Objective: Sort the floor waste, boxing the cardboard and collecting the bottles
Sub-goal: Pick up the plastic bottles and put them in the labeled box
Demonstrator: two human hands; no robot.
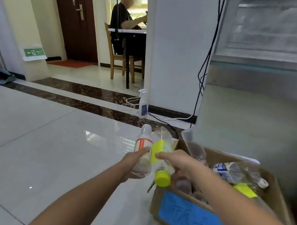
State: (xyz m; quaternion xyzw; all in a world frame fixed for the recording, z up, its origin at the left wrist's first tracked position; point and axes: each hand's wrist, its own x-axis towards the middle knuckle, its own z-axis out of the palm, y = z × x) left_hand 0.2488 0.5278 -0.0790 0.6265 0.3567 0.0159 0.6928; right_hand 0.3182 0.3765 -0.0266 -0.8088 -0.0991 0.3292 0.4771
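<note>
My left hand (132,164) grips a clear bottle with an orange-striped label (143,146), held above the floor just left of the box. My right hand (178,164) holds a bottle with a yellow label and yellow cap (161,162), cap pointing toward me, at the box's near left corner. The cardboard box (276,199) with a blue paper label (195,220) on its front stands on the floor at lower right. Inside it lie several plastic bottles, among them a clear one with a blue-and-white label (238,172).
A white spray bottle (143,105) stands on the floor by the white pillar (177,49), with cables (171,118) running around it. A grey cabinet side (257,118) rises right behind the box. A person sits at a table in the far room. Shiny tiled floor (35,134) spreads to the left.
</note>
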